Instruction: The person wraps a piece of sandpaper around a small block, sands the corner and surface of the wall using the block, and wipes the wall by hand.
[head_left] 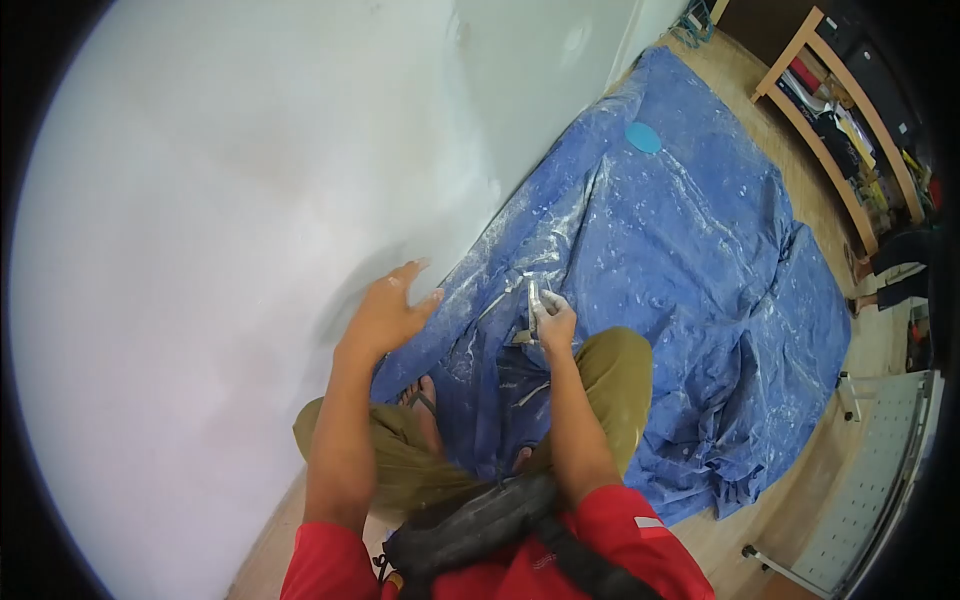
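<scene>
My left hand (388,315) is beside the white wall (220,230), with its fingers spread and whitish dust on the fingertips. It holds nothing, and whether it touches the wall I cannot tell. Over the blue tarp (690,240), my right hand (556,322) is closed on a thin, flat, pale piece (533,298) held upright between thumb and fingers. White powder coats these fingers too. The exact kind of the pale piece cannot be made out. White dust and smears cover the tarp below, thickest along its wall side.
A light-blue oval disc (643,138) lies on the tarp's far part. Beyond the tarp at right stand a wooden-framed shelf (850,110) with assorted items and a perforated metal rack (870,470) on castors. Another person's legs (890,280) show at the right edge.
</scene>
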